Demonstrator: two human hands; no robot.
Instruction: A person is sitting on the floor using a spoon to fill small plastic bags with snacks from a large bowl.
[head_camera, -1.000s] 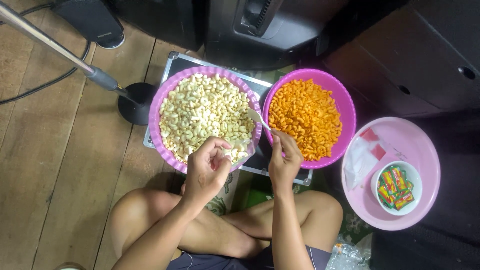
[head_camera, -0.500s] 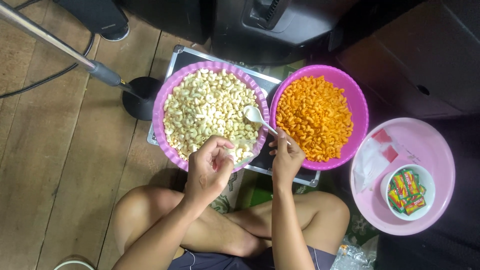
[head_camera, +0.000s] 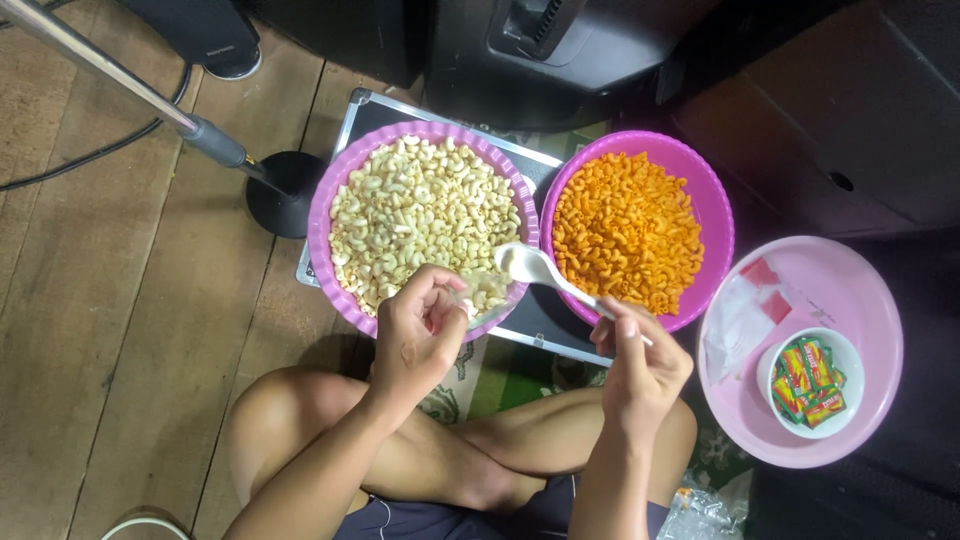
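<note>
Your right hand (head_camera: 640, 370) has swung its gripped white spoon (head_camera: 540, 270) left to the pale-snack bowl (head_camera: 420, 215) rim, your left hand (head_camera: 420, 335) pinching a clear bag (head_camera: 483, 293) there, orange-snack bowl (head_camera: 635, 230) touching alongside, open wooden floor (head_camera: 120, 300) at left

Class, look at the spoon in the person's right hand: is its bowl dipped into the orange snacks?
No. The spoon in the right hand has its bowl between the two bowls, clear of the orange snacks.

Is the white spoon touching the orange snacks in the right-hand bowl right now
Apart. The head view shows the white spoon, held by the right hand, with its bowl over the gap between bowls, left of the orange snacks.
</note>
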